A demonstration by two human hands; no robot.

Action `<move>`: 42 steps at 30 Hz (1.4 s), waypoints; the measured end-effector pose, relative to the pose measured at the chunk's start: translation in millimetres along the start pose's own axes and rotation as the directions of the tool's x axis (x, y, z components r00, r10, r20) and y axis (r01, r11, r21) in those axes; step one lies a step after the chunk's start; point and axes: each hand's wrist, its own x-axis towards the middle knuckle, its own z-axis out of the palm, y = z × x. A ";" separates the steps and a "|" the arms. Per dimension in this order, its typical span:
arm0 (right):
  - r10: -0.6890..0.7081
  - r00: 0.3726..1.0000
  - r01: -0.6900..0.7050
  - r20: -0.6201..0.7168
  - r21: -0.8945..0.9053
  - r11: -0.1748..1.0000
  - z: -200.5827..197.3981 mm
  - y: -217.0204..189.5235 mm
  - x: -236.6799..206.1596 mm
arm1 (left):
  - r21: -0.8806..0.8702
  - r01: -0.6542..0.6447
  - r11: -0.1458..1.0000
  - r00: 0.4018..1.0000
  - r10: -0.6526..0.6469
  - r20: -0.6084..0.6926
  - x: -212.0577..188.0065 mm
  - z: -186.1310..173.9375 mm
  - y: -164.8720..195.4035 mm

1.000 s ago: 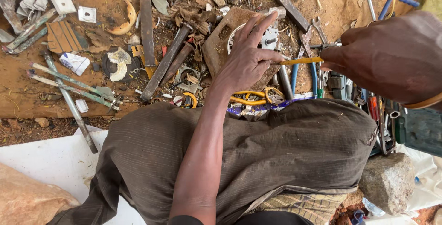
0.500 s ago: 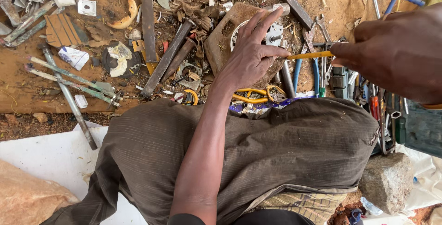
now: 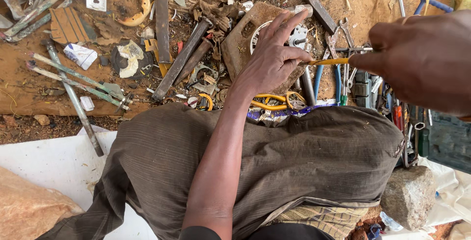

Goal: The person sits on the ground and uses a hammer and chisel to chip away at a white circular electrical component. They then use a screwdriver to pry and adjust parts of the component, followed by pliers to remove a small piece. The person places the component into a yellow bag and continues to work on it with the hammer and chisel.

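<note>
Ground: bare orange dirt [image 3: 373,4], littered with scrap metal and tools; person seated, knee in brown trousers [image 3: 294,161] filling the lower frame.
Change: over the last second the right hand [image 3: 422,58] has come in larger and lower from the right edge; the yellow-handled tool [image 3: 329,62] stays pointed at the same spot. View itself shifted slightly, scrap layout otherwise unchanged.
Meaning: judged a steady hold-and-probe, with the left hand still bracing and the tool tip kept at the workpiece, not a reposition.
Workpiece: rusty brown metal plate [image 3: 240,43] carrying a pale round part [image 3: 294,36], on the dirt just beyond the knee, under the left hand.
Left hand: [image 3: 272,58] palm down, fingers spread wide, pressing on the plate; nothing gripped.
Left arm: forearm runs up from bottom centre across the knee, wrist roughly straight.
Right hand: pinched closed on the tool's handle end, thumb and forefinger; tool lies near horizontal, tip meeting the left fingers.
Nearby: blue-handled pliers [image 3: 320,80] just beside the plate; hammer [image 3: 181,58] to its left; grey stone [image 3: 407,196] by the knee.
</note>
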 end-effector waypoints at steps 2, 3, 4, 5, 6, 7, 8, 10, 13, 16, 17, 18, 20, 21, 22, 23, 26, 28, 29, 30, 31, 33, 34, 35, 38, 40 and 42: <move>-0.165 0.947 0.109 -0.276 -0.207 0.972 4.3 -1.2 0.1 | 0.014 0.017 1.000 1.000 -0.017 0.010 -0.1 -0.1 0.1; -0.082 0.984 0.065 -0.157 -0.113 0.991 5.0 -1.0 0.8 | 0.021 0.023 1.000 1.000 -0.024 0.013 -0.2 -0.1 0.4; -0.010 1.000 0.009 -0.029 -0.024 1.000 5.3 -1.3 2.0 | 0.021 0.024 0.999 1.000 -0.024 0.018 0.0 -0.2 0.7; 0.049 0.993 -0.055 0.105 0.057 0.997 4.8 -1.4 4.0 | 0.021 0.026 0.999 0.999 -0.026 0.023 0.0 -0.4 1.1; 0.106 0.981 -0.129 0.160 0.140 0.982 4.5 -0.1 4.7 | 0.018 0.028 0.999 0.999 -0.028 0.029 0.1 -0.3 1.9; 0.158 0.964 -0.205 0.216 0.218 0.954 4.1 1.0 5.8 | 0.014 0.033 0.999 0.999 -0.033 0.028 0.1 -0.2 2.7; 0.206 0.940 -0.284 0.271 0.291 0.914 4.0 2.2 7.4 | 0.013 0.036 0.999 0.999 -0.037 0.025 0.6 -0.3 3.4; 0.174 0.961 -0.261 0.213 0.507 0.821 5.5 4.3 10.5 | 0.014 0.038 0.999 0.999 -0.039 0.028 1.1 -0.4 4.8; 0.158 0.959 -0.276 0.236 0.643 0.715 10.7 6.8 15.3 | 0.016 0.039 0.999 0.999 -0.039 0.030 1.3 -0.8 6.2; 0.168 0.948 -0.305 0.271 0.616 0.726 14.7 6.8 17.5 | 0.004 0.029 1.000 0.999 -0.030 0.021 0.1 -2.0 6.4; 0.176 0.945 -0.311 0.275 0.592 0.743 14.8 6.7 16.0 | -0.004 0.028 1.000 0.999 -0.028 0.018 -0.1 -2.3 6.3; 0.125 0.962 -0.225 0.242 0.447 0.866 14.3 3.6 15.6 | -0.010 0.027 1.000 1.000 -0.027 0.013 -0.5 -2.7 6.2; 0.008 0.980 -0.029 0.200 0.105 0.994 10.9 -3.1 12.3 | -0.009 0.052 0.999 0.998 -0.052 0.025 -0.4 -3.0 6.2; -0.020 0.966 0.011 0.259 0.037 0.999 8.5 -4.8 8.6 | -0.012 0.062 0.998 0.998 -0.062 0.033 -0.3 -2.9 6.3; -0.046 0.947 0.059 0.318 -0.029 0.998 6.2 -5.2 3.5 | -0.008 0.060 0.998 0.998 -0.059 0.032 0.2 -2.5 6.6; -0.070 0.924 0.112 0.376 -0.089 0.990 3.8 -6.1 0.9 | -0.003 0.059 0.998 0.998 -0.059 0.033 0.3 -2.1 6.9; 0.124 0.964 -0.180 0.234 0.237 0.955 -1.2 -7.7 2.6 | 0.018 0.023 1.000 1.000 -0.023 0.014 0.5 -1.0 7.3; 0.059 0.946 -0.239 0.320 0.561 0.793 -1.7 -5.2 9.4 | 0.040 0.002 0.999 1.000 -0.002 0.005 0.0 -1.7 5.5; 0.018 0.936 -0.272 0.351 0.692 0.668 -1.0 -3.0 13.0 | 0.053 -0.008 0.999 1.000 0.008 0.003 0.0 -2.6 3.6; 0.024 0.928 -0.262 0.373 0.602 0.754 0.6 -1.4 14.9 | 0.062 -0.017 0.998 1.000 0.017 -0.001 0.5 -3.3 1.1; 0.030 0.920 -0.242 0.392 0.504 0.829 2.2 0.1 16.6 | 0.017 -0.006 1.000 0.998 0.007 -0.063 1.3 -4.1 -2.1; 0.041 0.894 -0.275 0.447 0.472 0.838 5.2 5.5 17.8 | -0.071 0.004 0.997 0.982 -0.017 -0.188 4.8 -4.3 -10.2; 0.041 0.873 -0.337 0.487 0.538 0.773 6.3 9.5 18.1 | -0.029 0.005 1.000 0.982 -0.010 -0.189 7.5 -2.9 -14.5; 0.041 0.851 -0.399 0.524 0.592 0.700 7.4 12.9 18.7 | 0.012 0.004 1.000 0.981 -0.001 -0.193 10.9 -0.2 -18.8; 0.073 0.812 -0.574 0.579 0.768 0.282 14.2 18.9 18.7 | 0.051 0.055 0.997 0.973 -0.042 -0.226 18.7 14.6 -29.2; 0.079 0.842 -0.532 0.533 0.800 0.276 23.0 14.0 20.8 | 0.022 0.080 0.997 0.964 -0.071 -0.257 19.9 26.2 -35.0; 0.128 0.887 -0.450 0.443 0.770 0.453 32.9 10.1 21.1 | -0.042 0.057 0.997 0.947 -0.068 -0.313 19.8 36.3 -39.5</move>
